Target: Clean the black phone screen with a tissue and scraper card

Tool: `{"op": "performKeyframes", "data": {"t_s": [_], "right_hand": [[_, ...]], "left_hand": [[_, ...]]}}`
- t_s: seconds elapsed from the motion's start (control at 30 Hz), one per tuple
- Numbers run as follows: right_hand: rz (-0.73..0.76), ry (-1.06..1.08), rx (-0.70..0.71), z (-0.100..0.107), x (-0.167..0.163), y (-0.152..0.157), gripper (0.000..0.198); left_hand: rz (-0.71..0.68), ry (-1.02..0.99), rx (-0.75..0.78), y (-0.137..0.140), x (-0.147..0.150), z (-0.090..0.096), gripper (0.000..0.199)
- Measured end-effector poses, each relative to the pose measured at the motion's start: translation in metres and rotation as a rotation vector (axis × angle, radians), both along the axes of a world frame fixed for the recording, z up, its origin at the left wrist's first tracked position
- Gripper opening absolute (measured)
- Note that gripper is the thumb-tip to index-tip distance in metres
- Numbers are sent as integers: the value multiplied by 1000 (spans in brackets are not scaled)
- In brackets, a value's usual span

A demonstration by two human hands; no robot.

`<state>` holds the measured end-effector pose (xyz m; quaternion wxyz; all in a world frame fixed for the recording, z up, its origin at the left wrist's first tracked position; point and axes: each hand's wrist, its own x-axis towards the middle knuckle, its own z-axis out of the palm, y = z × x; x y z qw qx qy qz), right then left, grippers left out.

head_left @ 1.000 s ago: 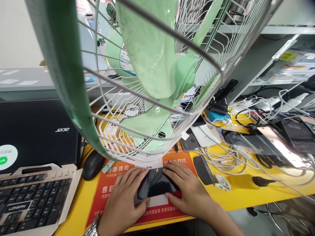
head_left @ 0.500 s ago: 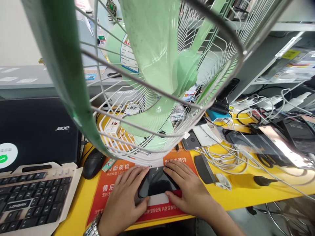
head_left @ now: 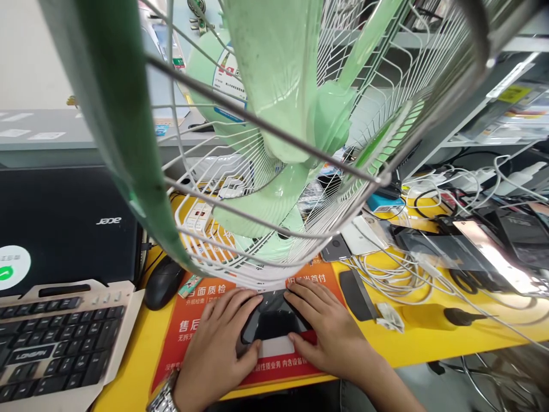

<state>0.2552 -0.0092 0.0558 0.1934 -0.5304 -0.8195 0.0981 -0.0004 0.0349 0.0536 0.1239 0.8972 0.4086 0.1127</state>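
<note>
A dark glossy smartphone (head_left: 275, 320) lies flat, screen up, on an orange-red printed mat (head_left: 201, 329). Against its left edge is my left hand (head_left: 225, 337), fingers along the far left corner and thumb at the near side. My right hand (head_left: 323, 326) grips the opposite edge, its fingers at the far right corner and its thumb near the bottom. Between my thumbs a pale strip (head_left: 274, 347) shows just below the phone. A silver watch (head_left: 165, 395) sits on my left wrist.
A green fan (head_left: 274, 131) in a wire cage looms close over the mat. To the left are a keyboard (head_left: 64, 337), a mouse (head_left: 163, 283) and an Acer laptop (head_left: 64, 223). Coiled white cables (head_left: 398, 280), a dark flat bar (head_left: 357, 294) and several phones lie right.
The fan and its cage appear shifted slightly right and up as the view moves. Both hands keep nearly the same hold on the phone.
</note>
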Motion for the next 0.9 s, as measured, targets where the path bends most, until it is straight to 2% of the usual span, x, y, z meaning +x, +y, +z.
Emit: {"op": "performKeyframes", "data": {"t_s": [0.13,0.3,0.4,0.5,0.6,0.73,0.9], "right_hand": [[-19,17,11,3,-1,-1,49],[-57,21,13,4,-20,-2,45],[-18,-23,-18,4,-37,-1,49],[8,-51,-12,3,-38,-3,48],[-100,-96,96,2,-12,-13,36],[-326,-192,228,4,35,-30,23],[-643,-359,205,9,56,-35,32]], "left_hand": [[-8,-7,-6,0,1,3,48],[-3,-11,-9,1,2,3,47],[-8,-6,-10,1,3,2,47],[-8,-8,-2,2,3,1,47],[-3,-13,-6,2,2,1,47],[0,-28,-17,1,0,0,47],[4,-31,-15,1,-2,-4,47]]}}
